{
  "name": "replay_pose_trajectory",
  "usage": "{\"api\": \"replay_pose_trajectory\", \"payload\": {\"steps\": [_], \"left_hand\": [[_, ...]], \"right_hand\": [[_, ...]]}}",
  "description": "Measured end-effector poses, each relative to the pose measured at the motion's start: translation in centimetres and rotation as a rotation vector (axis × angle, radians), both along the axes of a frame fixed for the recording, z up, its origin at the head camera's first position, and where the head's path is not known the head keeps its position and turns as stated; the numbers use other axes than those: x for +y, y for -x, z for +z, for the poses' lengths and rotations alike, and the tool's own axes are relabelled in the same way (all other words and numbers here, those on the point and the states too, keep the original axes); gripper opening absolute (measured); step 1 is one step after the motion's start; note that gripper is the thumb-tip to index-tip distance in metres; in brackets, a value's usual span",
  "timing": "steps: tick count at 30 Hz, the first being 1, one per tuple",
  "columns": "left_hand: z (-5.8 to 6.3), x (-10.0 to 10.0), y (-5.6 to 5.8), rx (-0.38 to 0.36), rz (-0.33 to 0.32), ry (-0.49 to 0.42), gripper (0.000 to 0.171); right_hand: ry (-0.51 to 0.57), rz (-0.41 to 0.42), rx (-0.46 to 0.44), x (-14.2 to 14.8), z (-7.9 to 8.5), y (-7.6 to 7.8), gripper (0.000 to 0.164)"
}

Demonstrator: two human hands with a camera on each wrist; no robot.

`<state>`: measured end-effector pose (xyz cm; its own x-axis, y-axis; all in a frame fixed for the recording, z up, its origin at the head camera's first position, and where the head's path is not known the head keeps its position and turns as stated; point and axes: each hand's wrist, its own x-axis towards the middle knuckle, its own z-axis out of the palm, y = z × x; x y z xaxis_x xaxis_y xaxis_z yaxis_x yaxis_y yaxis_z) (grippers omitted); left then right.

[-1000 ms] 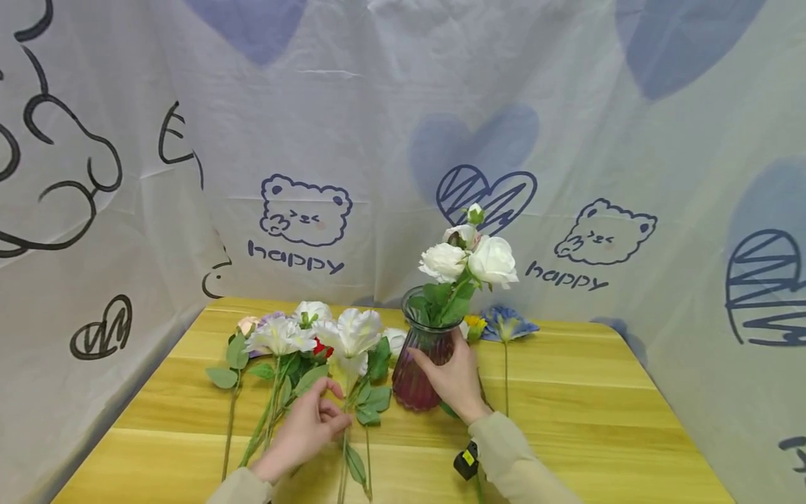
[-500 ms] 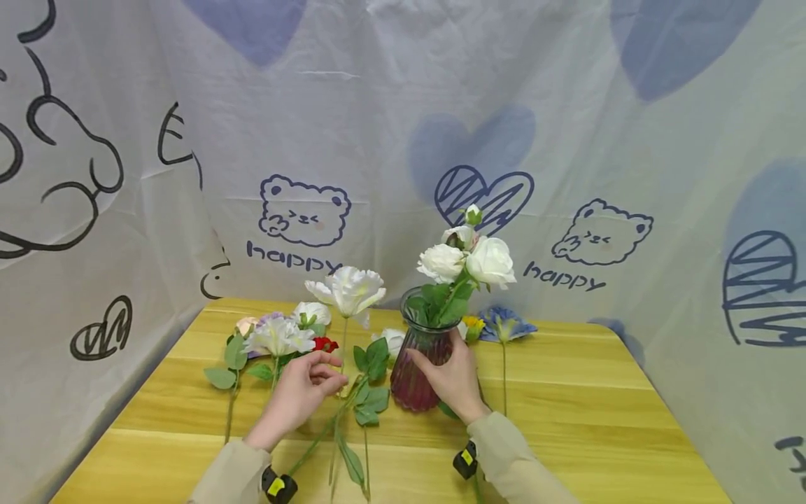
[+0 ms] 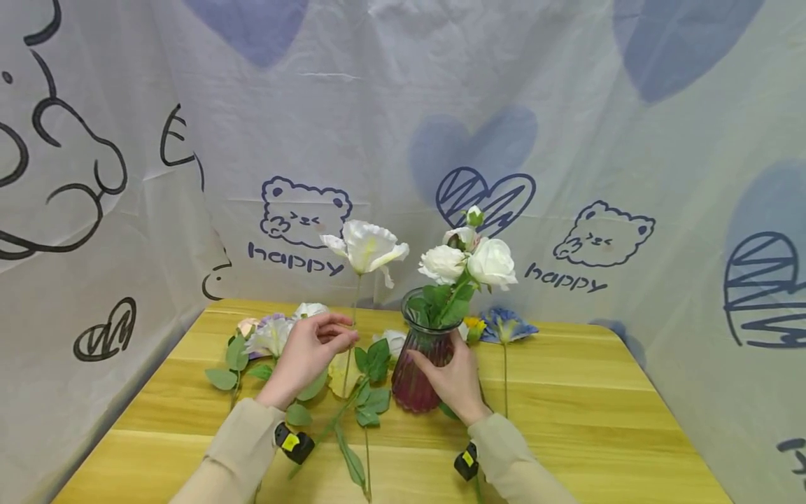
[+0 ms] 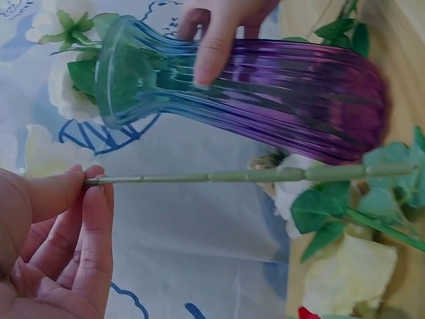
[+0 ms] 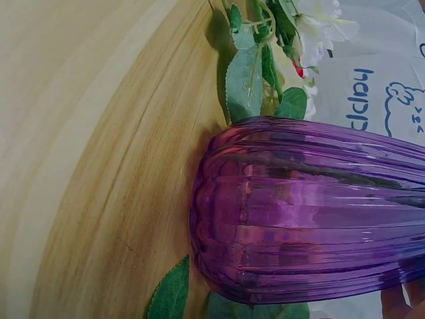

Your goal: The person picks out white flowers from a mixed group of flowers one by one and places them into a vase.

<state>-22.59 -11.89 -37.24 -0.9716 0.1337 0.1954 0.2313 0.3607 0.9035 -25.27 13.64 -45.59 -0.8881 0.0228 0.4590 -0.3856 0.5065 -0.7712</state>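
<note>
My left hand (image 3: 310,351) pinches the thin green stem (image 4: 279,175) of a white flower (image 3: 365,246) between thumb and fingertips. The bloom stands upright above the table, left of the vase. In the left wrist view the stem's lower end reaches down in front of leaves. My right hand (image 3: 456,378) grips the side of a ribbed glass vase (image 3: 412,381), greenish at the neck and purple below. White roses (image 3: 493,262) with green leaves rise from its mouth. Through the purple glass (image 5: 299,212), dark stems show in the right wrist view.
Several artificial flowers lie at the left of the wooden table (image 3: 567,406), among them a white and purple bloom (image 3: 267,336). Leafy stems (image 3: 376,399) lie between the hands. A blue flower (image 3: 506,325) and a yellow one (image 3: 474,327) lie behind the vase's right side. A printed cloth hangs behind.
My left hand has taken the white flower by its stem and lifted it up from the pile, slightly rightward. My right hand and the vase have stayed in place.
</note>
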Motion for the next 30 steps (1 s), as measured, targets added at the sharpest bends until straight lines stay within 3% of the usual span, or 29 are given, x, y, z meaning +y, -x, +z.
{"api": "replay_pose_trajectory", "payload": {"steps": [11, 17, 25, 30], "left_hand": [[2.3, 2.0, 1.4, 0.091, 0.029, -0.037, 0.02], [3.9, 2.8, 2.1, 0.127, 0.033, -0.076, 0.02], [7.2, 3.8, 3.1, 0.213, 0.041, -0.185, 0.021], [9.6, 4.3, 3.7, 0.316, 0.085, -0.254, 0.021]], "right_hand": [[0.012, 0.002, 0.0, -0.1, 0.0, -0.2, 0.07], [0.0, 0.004, 0.042, -0.1, 0.1, -0.2, 0.07], [-0.021, -0.019, 0.068, 0.0, -0.3, 0.0, 0.065], [-0.019, -0.022, 0.068, 0.0, -0.2, 0.1, 0.065]]}}
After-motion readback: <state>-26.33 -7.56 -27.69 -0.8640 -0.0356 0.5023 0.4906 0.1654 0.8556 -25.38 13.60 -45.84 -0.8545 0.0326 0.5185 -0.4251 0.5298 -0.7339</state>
